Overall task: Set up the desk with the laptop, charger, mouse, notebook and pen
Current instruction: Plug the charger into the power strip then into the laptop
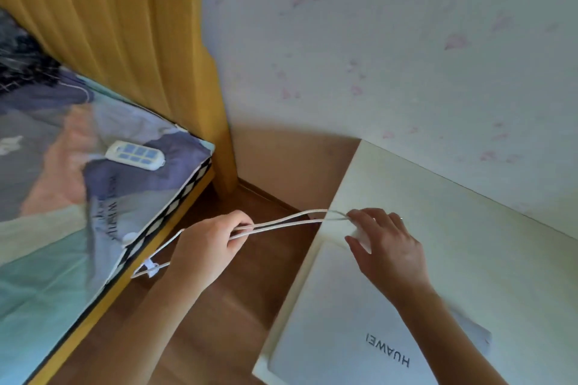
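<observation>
Pale wallpaper [391, 40] with faint pink sprigs fills the far right. A yellow wooden headboard [125, 25] stands far left, above a bed [62, 197] with a patterned cover. Brown wood floor [250, 259] lies between bed and cream desk [484, 244].

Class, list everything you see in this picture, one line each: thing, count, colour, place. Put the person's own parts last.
Closed silver laptop: one, silver, on the desk's near left corner.
White charger cable: one, white, stretched between both hands.
White charger block: one, white, under the right hand.
Cream desk: one, cream, against the wall.
White remote with blue buttons: one, on the bed.
Patterned bed cover: one, blue, grey and green, left.
Wooden headboard: one, yellow, top left.
Left hand: grips the cable.
Right hand: on the block.
</observation>
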